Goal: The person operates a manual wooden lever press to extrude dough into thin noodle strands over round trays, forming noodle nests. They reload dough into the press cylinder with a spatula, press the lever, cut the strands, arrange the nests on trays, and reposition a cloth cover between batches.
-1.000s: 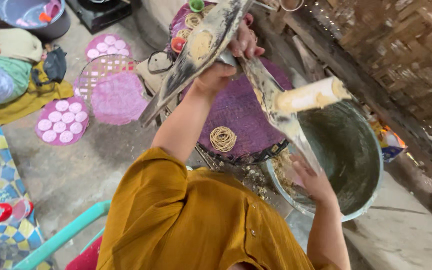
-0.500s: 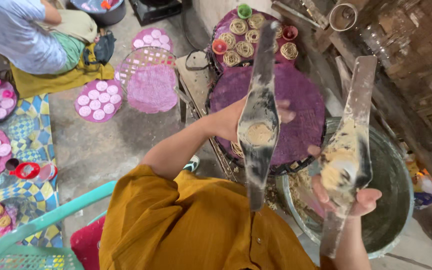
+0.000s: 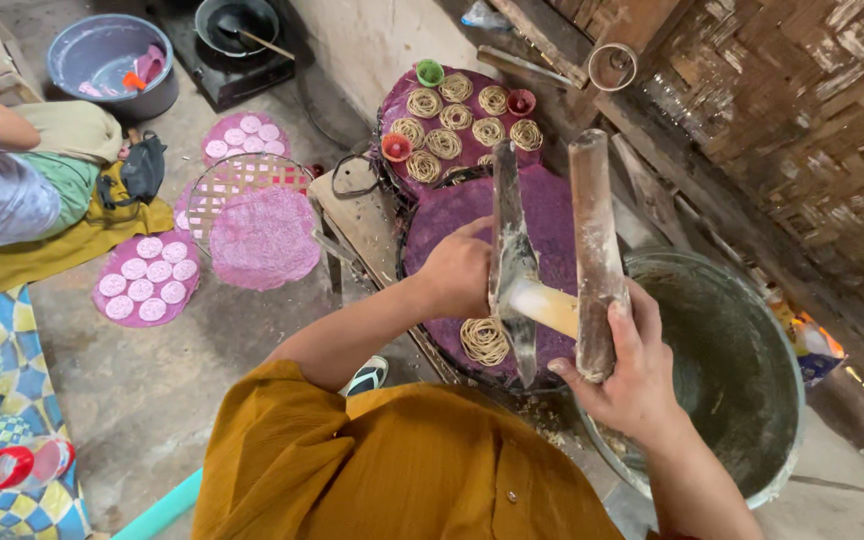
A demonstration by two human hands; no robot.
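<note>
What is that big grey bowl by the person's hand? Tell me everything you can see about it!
The big grey basin is a round, deep metal tub with a thin rolled rim. Its inside looks dull, grey-green and smeared, with pale crumbs along the near edge. It stands upright on the ground beside the purple woven tray, under the bamboo wall. The right hand, holding a dough-caked stick, hovers over its rim; whether it touches the basin cannot be told.

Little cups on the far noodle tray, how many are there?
3: a green cup at the purple tray's far edge, a red cup on its right, another red cup on its left. The paddle may hide more.
</note>
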